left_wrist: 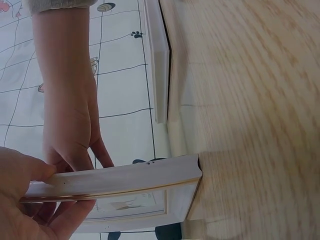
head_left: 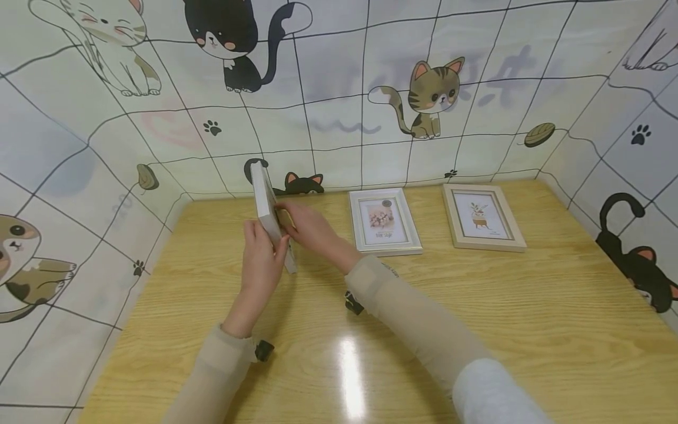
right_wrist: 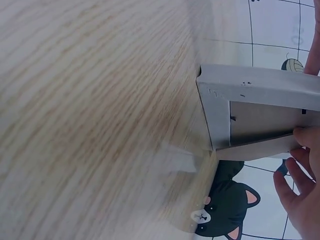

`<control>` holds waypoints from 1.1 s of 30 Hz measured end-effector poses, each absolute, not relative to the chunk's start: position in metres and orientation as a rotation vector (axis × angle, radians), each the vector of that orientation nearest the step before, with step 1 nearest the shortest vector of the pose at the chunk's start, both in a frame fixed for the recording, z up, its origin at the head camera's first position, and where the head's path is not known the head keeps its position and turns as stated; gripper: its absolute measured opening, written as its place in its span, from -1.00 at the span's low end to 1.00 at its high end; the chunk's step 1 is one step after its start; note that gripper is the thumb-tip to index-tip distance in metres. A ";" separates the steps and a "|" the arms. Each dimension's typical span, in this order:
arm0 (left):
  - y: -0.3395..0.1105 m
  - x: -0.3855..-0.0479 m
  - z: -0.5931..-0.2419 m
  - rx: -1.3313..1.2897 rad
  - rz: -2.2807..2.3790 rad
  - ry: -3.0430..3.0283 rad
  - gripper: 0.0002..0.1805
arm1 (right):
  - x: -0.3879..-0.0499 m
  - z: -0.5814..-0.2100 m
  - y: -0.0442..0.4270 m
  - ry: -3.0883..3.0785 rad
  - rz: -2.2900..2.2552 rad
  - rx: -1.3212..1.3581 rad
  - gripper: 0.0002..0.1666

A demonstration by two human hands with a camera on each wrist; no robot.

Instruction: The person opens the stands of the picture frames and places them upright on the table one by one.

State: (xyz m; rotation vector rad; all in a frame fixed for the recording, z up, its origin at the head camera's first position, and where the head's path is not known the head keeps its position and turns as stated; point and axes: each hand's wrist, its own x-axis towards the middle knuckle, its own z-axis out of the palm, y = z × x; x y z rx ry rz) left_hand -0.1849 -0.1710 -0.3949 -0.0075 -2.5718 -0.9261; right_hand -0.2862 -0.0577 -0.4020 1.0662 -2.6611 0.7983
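A white picture frame point(head_left: 267, 206) stands upright on edge, turned nearly side-on, at the left of the table. My left hand point(head_left: 261, 262) grips its near edge, thumb on the back and fingers on the front in the left wrist view. Behind the frame, my right hand point(head_left: 313, 231) has its fingers bent at the back side. In the right wrist view the frame's back point(right_wrist: 267, 85) shows a recessed brownish board point(right_wrist: 270, 120), with right fingers point(right_wrist: 305, 137) at the border. A brown part point(head_left: 284, 219) lies by those fingertips; its shape is mostly hidden.
A white frame point(head_left: 357, 232) with a flower print lies flat to the right of my hands. Farther right lies a light wood frame point(head_left: 489, 242) with a plant print. Cat-printed sheeting point(head_left: 339, 76) walls the back and sides of the wooden table point(head_left: 424, 330).
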 end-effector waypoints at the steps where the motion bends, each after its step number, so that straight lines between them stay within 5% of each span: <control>1: -0.171 -0.185 -0.395 -0.002 -0.927 -2.577 -0.35 | -0.287 -0.402 -0.058 -2.658 0.792 1.077 -0.49; 33: -0.168 -0.186 -0.394 -0.013 -0.832 -2.574 -0.37 | -0.289 -0.399 -0.050 -2.539 0.499 1.142 -0.49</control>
